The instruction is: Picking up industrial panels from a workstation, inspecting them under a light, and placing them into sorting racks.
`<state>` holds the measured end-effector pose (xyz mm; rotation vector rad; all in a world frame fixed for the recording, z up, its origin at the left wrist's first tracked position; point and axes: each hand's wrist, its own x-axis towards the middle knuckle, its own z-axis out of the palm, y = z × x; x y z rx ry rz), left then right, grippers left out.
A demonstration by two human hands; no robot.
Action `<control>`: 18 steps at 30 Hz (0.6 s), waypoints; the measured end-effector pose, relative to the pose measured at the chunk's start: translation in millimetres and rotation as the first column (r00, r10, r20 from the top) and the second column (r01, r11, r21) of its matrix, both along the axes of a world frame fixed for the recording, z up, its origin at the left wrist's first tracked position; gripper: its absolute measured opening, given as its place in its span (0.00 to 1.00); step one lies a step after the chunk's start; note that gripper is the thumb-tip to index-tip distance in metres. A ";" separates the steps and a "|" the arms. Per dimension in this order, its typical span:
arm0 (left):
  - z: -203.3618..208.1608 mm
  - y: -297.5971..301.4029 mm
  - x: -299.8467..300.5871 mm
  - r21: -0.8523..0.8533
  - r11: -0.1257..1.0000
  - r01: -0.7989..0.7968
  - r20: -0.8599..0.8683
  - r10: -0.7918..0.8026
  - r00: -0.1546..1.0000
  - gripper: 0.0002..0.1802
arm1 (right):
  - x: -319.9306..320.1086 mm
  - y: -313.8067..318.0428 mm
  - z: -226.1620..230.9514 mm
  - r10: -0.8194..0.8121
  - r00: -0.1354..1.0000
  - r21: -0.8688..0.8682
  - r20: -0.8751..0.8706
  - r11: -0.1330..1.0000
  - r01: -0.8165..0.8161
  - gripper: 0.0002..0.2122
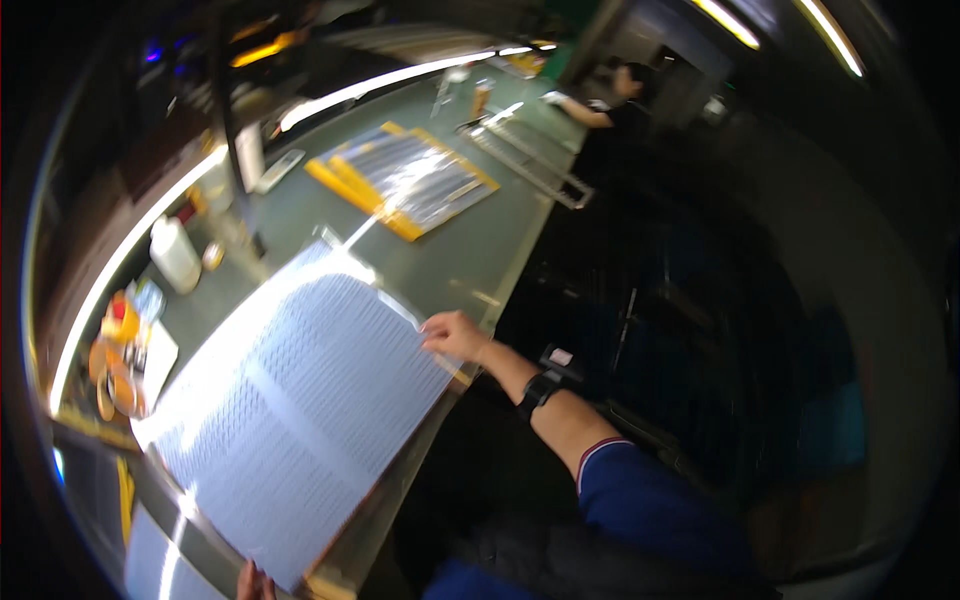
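Observation:
A large pale blue-white sheet (320,390) with fine rows of a repeated pattern lies on the workbench, glaring brightly along its left side. At its far right corner my right hand (458,335) is closed, thumb and fingers pinching the edge beside a clear strip (400,308). A dark band circles that wrist. Only a few fingers of my left hand (256,582) show, at the bottom of the picture. They are bent together at the sheet's near edge; the rest of that hand is cut off.
Beyond the sheet, a yellow-edged frame (405,180) with shiny film lies on the green bench (430,265). A metal frame (525,160) overhangs the bench's right edge. Along the left stand a white bottle (175,255) and orange tape rolls (118,375). Another person (625,100) works at the far end.

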<state>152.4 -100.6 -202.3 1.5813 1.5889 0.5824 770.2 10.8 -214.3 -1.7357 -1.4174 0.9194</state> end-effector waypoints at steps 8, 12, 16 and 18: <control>10.4 49.1 37.3 0.265 0.950 0.167 -0.066 -0.154 0.986 0.31 | 31.9 -6.1 22.5 -0.101 0.986 -0.004 0.135 0.995 0.103 0.13; 8.5 35.2 23.5 0.115 0.970 0.216 -0.171 -0.195 0.966 0.36 | 16.6 5.5 14.6 -0.117 0.989 -0.004 0.091 0.993 0.118 0.13; 11.6 23.7 19.8 0.051 0.971 0.234 -0.166 -0.223 0.961 0.40 | 17.5 11.1 16.9 -0.094 0.991 -0.009 0.094 0.995 0.095 0.13; 10.8 19.0 17.8 0.039 0.969 0.246 -0.164 -0.236 0.958 0.41 | 14.9 12.1 20.1 -0.098 0.991 -0.019 0.094 0.995 0.100 0.13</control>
